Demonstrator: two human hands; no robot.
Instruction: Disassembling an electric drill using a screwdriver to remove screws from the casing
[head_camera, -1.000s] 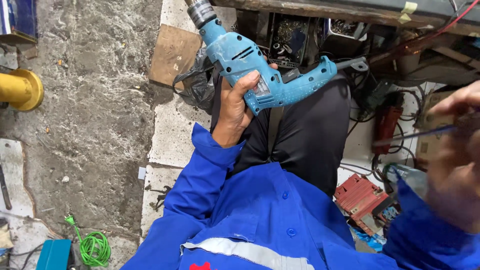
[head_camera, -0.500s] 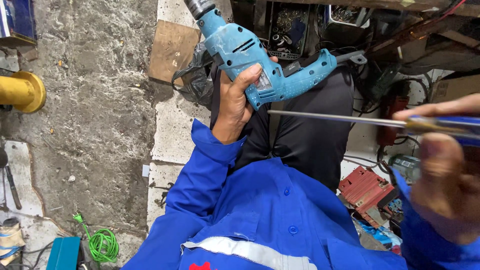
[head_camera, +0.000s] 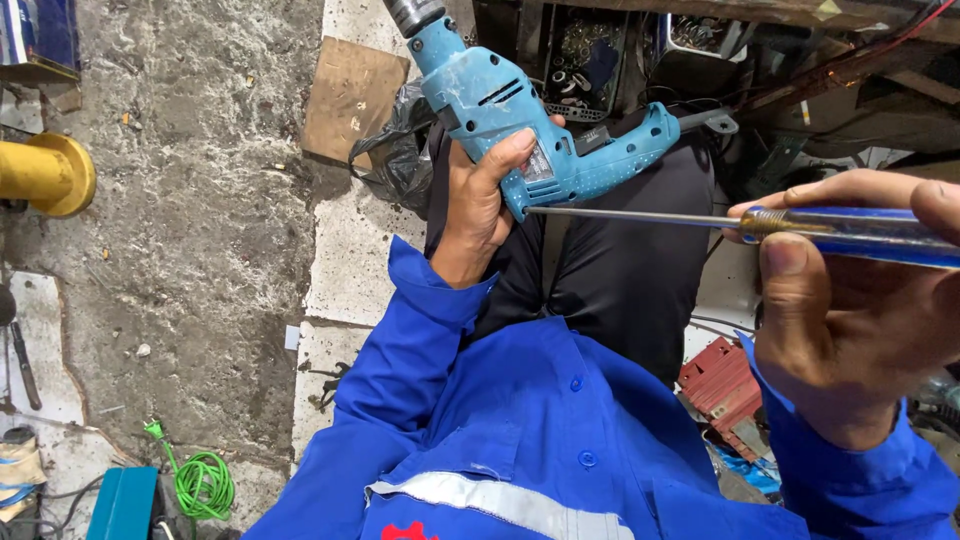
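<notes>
While the scuffed blue drill (head_camera: 520, 120) lies tilted over the lap, left hand (head_camera: 485, 200) fingers wrap it; right hand (head_camera: 850, 300) fingers clamp a blue-handled screwdriver (head_camera: 800, 228), tip touching the drill.

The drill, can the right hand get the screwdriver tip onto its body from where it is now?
Probably yes. The right hand holds the screwdriver, and its tip already sits at the blue drill, which the left hand steadies. Nothing lies between them.

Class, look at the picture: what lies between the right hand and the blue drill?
In the head view, only the screwdriver's bare metal shaft spans from the right hand to the blue drill.
</notes>
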